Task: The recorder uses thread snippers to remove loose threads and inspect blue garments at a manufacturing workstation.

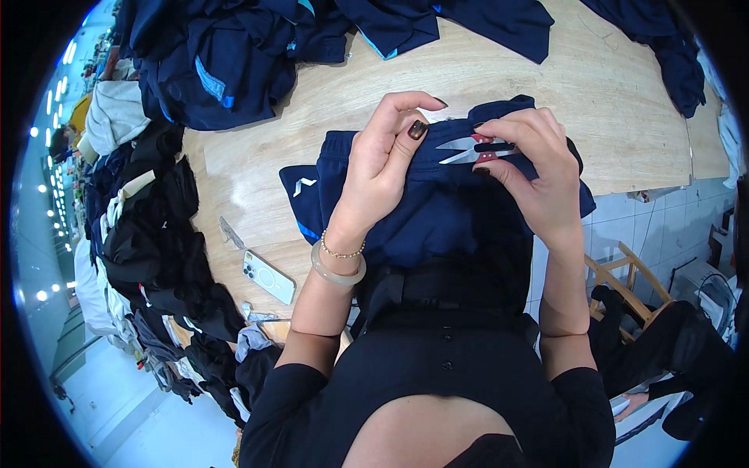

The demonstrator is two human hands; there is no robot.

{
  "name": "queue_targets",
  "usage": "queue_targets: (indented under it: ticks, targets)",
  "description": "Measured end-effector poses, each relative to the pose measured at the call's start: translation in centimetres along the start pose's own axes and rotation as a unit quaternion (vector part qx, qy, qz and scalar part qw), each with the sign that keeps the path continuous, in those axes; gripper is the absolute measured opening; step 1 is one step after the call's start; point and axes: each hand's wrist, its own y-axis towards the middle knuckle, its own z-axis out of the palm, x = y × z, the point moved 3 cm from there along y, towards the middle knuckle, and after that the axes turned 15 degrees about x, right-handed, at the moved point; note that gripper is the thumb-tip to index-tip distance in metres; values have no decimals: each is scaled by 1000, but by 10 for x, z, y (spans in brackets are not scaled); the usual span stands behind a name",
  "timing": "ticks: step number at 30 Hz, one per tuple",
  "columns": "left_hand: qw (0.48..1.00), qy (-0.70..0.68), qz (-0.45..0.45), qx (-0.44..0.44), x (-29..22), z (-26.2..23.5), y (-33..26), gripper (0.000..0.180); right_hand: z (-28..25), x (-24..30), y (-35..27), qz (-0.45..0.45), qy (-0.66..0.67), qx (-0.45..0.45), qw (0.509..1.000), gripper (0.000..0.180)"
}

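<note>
A navy blue garment [437,207] with a gathered waistband lies over the table's near edge and reaches my lap. At its upper edge my left hand [384,160] is closed, with the thumb bent over the waistband and the index finger arched above. Some of its fingertips are hidden. My right hand [538,156] grips small thread snips [485,148] with red handles between thumb and fingers. The snips' blades are parted and point left toward my left hand, just over the waistband. A small white tag [304,186] shows at the garment's left side.
Navy garments with light blue trim [226,70] are heaped along the table's far side. On the wooden table [234,168], a pale phone [268,276] lies at left. Dark clothes [156,234] pile up further left. A wooden stool [628,285] and another person's hand [630,405] are at right.
</note>
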Motion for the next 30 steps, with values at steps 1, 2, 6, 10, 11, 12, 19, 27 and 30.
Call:
queue_targets:
  ticks: [1, 2, 6, 10, 11, 12, 19, 27, 30]
  targets:
    - [1000, -8, 2, 1, 1, 0, 0, 21, 2, -2, 0, 11, 34, 3, 999, 33]
    - [1000, -8, 2, 1, 0, 0, 0, 21, 5, -3, -1, 11, 33, 3, 999, 33]
    - [1000, -20, -11, 6, 1, -3, -1, 20, 13, -9, -2, 34, 110, 6, 993, 32]
    - [1000, -13, -16, 8, 1, -3, 0, 20, 10, -9, -1, 14, 71, -5, 997, 32]
    - [1000, -13, -16, 8, 0, -3, 0, 20, 9, -9, -1, 15, 71, -5, 997, 32]
    - [1000, -15, -19, 7, 0, -3, 0, 20, 9, -8, -1, 17, 66, -3, 998, 31]
    - [1000, -6, -30, 8, 1, -3, -1, 19, 6, -6, -2, 26, 48, 3, 999, 31]
    - [1000, 8, -6, 6, 6, 0, 2, 20, 14, -9, -2, 39, 157, 9, 987, 30]
    - [999, 37, -6, 15, 9, 1, 3, 21, 22, -8, -2, 88, 487, -66, 867, 31]
